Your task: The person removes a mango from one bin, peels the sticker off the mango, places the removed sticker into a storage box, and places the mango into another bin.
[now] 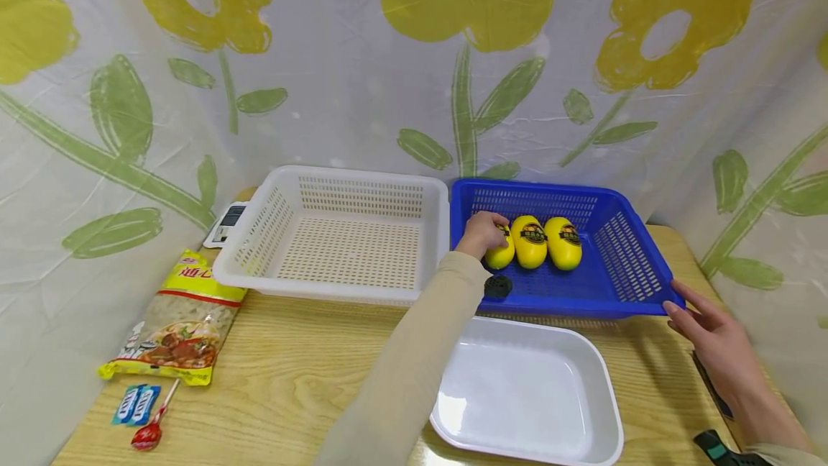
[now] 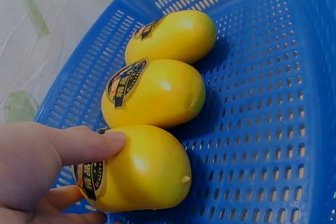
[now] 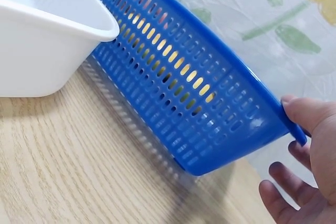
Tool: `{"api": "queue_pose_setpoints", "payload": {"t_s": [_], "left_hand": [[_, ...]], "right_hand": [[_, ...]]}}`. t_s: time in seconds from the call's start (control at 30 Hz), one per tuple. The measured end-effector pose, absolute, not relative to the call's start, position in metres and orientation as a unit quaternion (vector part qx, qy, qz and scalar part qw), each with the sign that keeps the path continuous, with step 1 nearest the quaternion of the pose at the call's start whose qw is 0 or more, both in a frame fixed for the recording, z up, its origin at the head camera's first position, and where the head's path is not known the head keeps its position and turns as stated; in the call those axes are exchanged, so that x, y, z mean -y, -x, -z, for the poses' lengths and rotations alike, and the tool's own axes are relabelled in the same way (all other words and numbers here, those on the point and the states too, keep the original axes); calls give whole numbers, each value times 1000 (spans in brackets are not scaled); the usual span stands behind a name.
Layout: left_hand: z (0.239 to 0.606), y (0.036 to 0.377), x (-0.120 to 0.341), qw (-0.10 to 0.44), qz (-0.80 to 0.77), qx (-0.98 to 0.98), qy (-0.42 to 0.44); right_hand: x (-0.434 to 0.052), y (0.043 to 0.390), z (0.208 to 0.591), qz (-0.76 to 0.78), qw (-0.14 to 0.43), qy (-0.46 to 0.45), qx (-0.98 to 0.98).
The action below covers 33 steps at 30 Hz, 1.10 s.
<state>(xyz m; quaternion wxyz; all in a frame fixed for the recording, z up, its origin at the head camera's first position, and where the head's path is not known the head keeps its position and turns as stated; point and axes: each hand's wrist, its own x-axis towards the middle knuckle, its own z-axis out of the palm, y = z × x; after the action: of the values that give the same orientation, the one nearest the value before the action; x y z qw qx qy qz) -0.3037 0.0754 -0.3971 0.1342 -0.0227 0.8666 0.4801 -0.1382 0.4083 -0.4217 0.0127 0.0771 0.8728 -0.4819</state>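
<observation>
Three yellow melons with dark label stickers lie side by side in a blue plastic basket (image 1: pixel 621 300). My left hand (image 1: pixel 484 234) grips the leftmost melon (image 2: pixel 149 169), its thumb over the top and its fingers partly hidden at the far side. Beside it are the middle melon (image 2: pixel 157 93) and the rightmost melon (image 2: pixel 181 35). At the basket's front right corner, my right hand (image 1: pixel 721 344) pinches the rim, with the thumb above and fingers below. The right wrist view shows that blue corner, with yellow glimpsed through the slots.
A white basket (image 1: pixel 349 290) stands left of the blue one. In front is a white tray (image 1: pixel 598 380). A food bag (image 1: pixel 184 318), blue packets (image 1: pixel 136 405), a red lollipop (image 1: pixel 147 437) and a white scale (image 1: pixel 228 224) lie left. A black perforated object (image 1: pixel 498 287) sits by the left sleeve.
</observation>
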Motion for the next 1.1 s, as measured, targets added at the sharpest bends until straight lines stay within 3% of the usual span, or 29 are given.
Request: {"api": "queue_pose_setpoints", "payload": {"t_s": [0.5, 1.1], "left_hand": [[399, 309, -76, 196, -456, -868, -10], [391, 309, -73, 148, -507, -849, -32]], "right_hand": [[-409, 136, 422, 557, -4, -44, -829], [-407, 138, 424, 595, -24, -29, -803]]}}
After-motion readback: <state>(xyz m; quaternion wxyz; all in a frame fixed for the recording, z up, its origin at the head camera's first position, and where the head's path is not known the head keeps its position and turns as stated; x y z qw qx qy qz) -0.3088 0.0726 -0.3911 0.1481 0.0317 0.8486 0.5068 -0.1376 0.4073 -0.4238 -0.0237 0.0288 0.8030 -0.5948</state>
